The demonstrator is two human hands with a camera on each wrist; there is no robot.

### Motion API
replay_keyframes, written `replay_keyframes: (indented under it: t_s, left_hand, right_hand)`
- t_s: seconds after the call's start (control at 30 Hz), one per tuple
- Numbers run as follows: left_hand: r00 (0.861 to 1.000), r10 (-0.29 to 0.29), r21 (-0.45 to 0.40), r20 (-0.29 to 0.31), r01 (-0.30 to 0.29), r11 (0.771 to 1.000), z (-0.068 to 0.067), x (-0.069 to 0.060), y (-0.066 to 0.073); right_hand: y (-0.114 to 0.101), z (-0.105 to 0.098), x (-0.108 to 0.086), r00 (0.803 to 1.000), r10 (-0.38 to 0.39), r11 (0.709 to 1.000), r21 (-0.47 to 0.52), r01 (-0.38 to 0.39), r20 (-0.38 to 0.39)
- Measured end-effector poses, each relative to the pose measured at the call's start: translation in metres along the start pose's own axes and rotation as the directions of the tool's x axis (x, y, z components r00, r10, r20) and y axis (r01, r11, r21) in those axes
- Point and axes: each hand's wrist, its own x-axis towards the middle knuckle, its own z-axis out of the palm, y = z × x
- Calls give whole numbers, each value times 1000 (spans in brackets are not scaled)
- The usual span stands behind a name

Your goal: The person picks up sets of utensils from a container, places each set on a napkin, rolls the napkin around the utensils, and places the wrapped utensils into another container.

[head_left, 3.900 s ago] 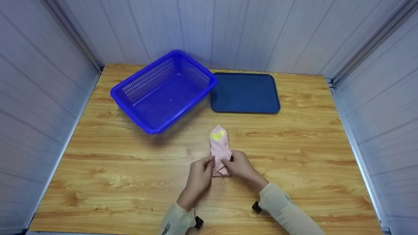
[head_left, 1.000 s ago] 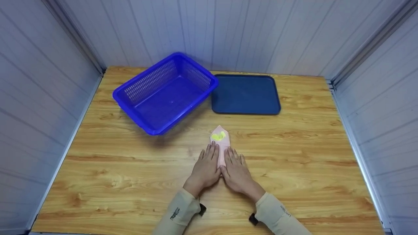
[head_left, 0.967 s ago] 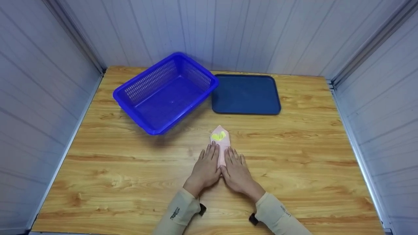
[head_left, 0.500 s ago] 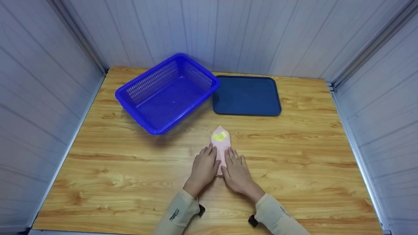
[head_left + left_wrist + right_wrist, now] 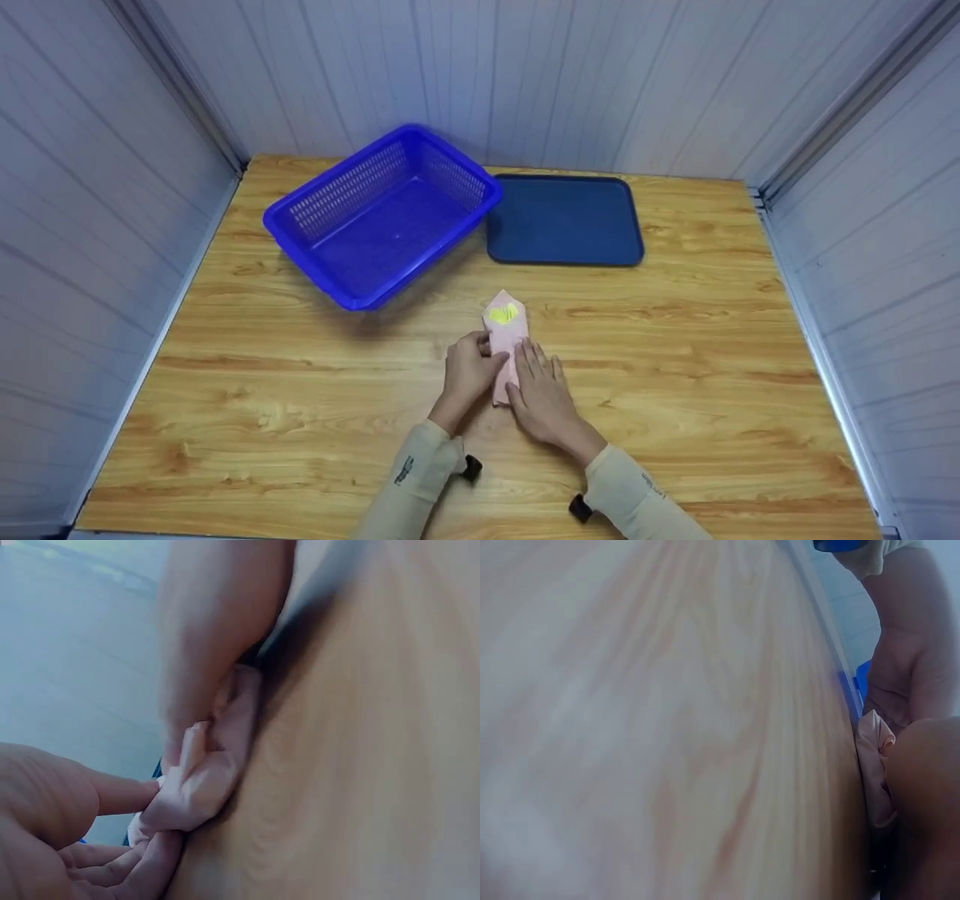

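A narrow folded pink cloth [image 5: 505,337] with a yellow heart print [image 5: 503,313] and a pointed far end lies on the wooden table. From its left side my left hand [image 5: 466,367] pinches the edge. In the left wrist view, the thumb lies over the bunched cloth [image 5: 191,795] and the curled fingers are beneath it. My right hand [image 5: 541,397] rests along the cloth's right side, its fingers straight and pointing away from me. The right wrist view shows the rolled near end of the cloth [image 5: 874,765], partly hidden by the right hand.
A blue plastic basket [image 5: 360,259] with slotted sides stands at the back left. Beside it, a dark blue tray [image 5: 566,221] lies flat at the back, its left edge close to the basket's rim. Pale panel walls [image 5: 562,82] enclose the wooden table [image 5: 697,360].
Earlier both hands pressed flat on the cloth. The left hand has since curled its fingers and taken the cloth's left edge. The right hand stays almost where it was.
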Motion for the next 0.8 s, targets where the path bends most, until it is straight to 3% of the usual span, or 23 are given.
replay_keyframes:
  t_s: [0.13,0.53,0.8]
  left_hand:
    - [997,-60,-34,40,61,998,-4,5,0]
    - [982,-125,47,141,120,992,-6,6,7]
    - [979,-162,64,126,155,986,-1,6,12]
  right_hand:
    - [0,0,0,1000,-18,1000,10,18,-20]
    - [1,2,0,999,-30,998,52,32,-43]
    - [1,3,0,997,-22,996,84,28,-67]
